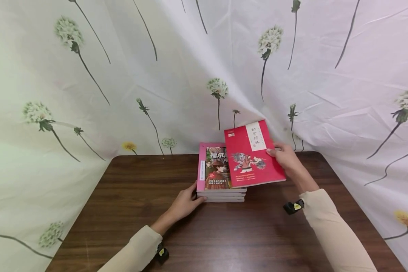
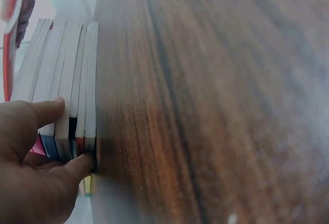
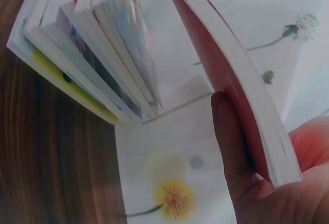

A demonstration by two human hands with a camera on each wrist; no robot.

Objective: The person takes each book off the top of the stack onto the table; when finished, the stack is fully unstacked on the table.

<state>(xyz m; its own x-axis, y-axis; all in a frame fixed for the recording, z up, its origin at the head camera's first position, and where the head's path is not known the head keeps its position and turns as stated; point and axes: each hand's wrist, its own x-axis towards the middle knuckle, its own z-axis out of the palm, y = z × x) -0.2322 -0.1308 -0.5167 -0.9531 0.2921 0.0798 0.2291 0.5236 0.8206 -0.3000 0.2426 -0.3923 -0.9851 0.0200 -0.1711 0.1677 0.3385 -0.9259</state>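
Note:
My right hand [image 1: 285, 156] grips a red book [image 1: 248, 162] by its right edge, thumb on the cover, holding it tilted above a stack of books [image 1: 221, 199]. In the right wrist view, the red book [image 3: 231, 75] stands apart from the stack, its page edge showing. My left hand [image 1: 185, 202] holds the front left corner of the stack. In the left wrist view its fingers [image 2: 49, 112] lie around that corner, against the page edges and spines. The top book [image 1: 217, 170] has a pink border and an illustrated cover, partly hidden by the red book.
The stack stands on a dark brown wooden table [image 1: 139, 189], near its back edge. Behind and beside the table hangs a white cloth [image 1: 176, 94] printed with dandelions. A small black camera is strapped at each wrist.

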